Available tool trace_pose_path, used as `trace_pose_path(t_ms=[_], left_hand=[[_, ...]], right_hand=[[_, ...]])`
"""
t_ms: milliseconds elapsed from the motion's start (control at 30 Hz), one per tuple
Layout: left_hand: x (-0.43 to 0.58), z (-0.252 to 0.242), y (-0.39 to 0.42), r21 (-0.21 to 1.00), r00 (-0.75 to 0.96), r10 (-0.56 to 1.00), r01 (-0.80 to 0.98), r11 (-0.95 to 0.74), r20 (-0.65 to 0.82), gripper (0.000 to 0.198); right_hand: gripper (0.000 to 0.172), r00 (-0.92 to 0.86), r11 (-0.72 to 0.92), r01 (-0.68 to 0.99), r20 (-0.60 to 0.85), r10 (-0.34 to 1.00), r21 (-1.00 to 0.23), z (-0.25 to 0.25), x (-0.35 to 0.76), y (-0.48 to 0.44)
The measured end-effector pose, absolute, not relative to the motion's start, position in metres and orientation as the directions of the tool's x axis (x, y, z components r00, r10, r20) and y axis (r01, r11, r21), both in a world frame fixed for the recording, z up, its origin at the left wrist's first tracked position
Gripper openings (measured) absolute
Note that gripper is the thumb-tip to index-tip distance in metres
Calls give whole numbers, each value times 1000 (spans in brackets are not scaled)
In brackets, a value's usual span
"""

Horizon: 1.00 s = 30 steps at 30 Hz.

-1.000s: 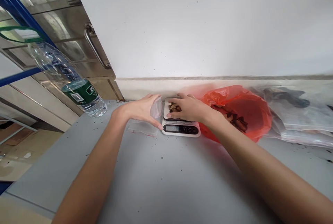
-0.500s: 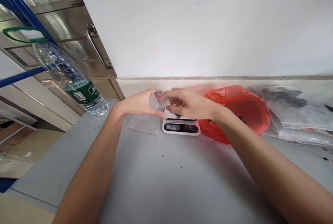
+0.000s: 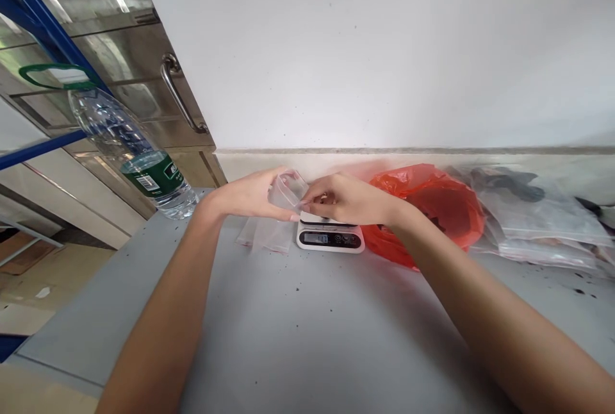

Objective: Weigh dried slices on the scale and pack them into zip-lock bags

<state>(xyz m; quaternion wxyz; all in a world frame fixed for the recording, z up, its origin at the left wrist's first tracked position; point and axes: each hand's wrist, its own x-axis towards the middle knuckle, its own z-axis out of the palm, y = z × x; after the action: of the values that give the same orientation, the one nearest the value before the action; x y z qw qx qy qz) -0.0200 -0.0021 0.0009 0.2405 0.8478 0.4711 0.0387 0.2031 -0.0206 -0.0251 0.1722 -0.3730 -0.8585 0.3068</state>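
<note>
My left hand (image 3: 250, 195) holds a small clear plastic bag (image 3: 284, 191) with its mouth turned to the right, a little above the grey table. My right hand (image 3: 353, 199) is closed on brown pieces, its fingertips touching the bag's mouth. Below both hands stands a small white digital scale (image 3: 330, 238) with a lit display; my right hand hides most of its platform. A few flat clear bags (image 3: 266, 235) lie on the table left of the scale.
An orange plastic bag (image 3: 432, 209) holding brown pieces sits right of the scale. Larger clear bags (image 3: 533, 222) with dark contents lie at the far right. A water bottle (image 3: 139, 157) stands at the left by a steel cabinet (image 3: 144, 81). Dark crumbs dot the grey table (image 3: 307, 324).
My right hand has lifted off the scale's platform and moved left to the bag's mouth. My left hand has raised the small bag and tipped its mouth towards the right hand.
</note>
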Motion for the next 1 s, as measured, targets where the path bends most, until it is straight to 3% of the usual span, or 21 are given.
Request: trace_pose_path(t_ms=[67, 133, 300, 433, 633, 800, 1000], left_hand=[[-20, 2, -3, 432, 549, 816, 790, -436, -181, 88], [-20, 2, -3, 413, 531, 822, 808, -419, -206, 87], [-22, -5, 2, 343, 473, 843, 860, -378, -256, 79], [-22, -15, 9, 309, 476, 837, 866, -393, -269, 91], [-18, -24, 12, 295, 483, 820, 867, -401, -306, 102], [-15, -24, 12, 303, 509, 807, 853, -426, -298, 102], [-12, -26, 13, 306, 508, 810, 852, -424, -292, 96]], right_hand=[[23, -650, 501, 558, 27, 760, -661, -22, 207, -21], [36, -572, 418, 640, -38, 819, -645, -17, 212, -21], [61, -183, 134, 904, -84, 980, -405, -17, 217, -14], [72, -251, 155, 911, -214, 944, -382, -33, 212, -3], [51, -327, 247, 876, -134, 936, -414, -50, 203, 1], [7, -368, 282, 857, -129, 921, -431, -45, 200, 0], [17, -358, 213, 796, -155, 921, -567, -40, 207, -2]])
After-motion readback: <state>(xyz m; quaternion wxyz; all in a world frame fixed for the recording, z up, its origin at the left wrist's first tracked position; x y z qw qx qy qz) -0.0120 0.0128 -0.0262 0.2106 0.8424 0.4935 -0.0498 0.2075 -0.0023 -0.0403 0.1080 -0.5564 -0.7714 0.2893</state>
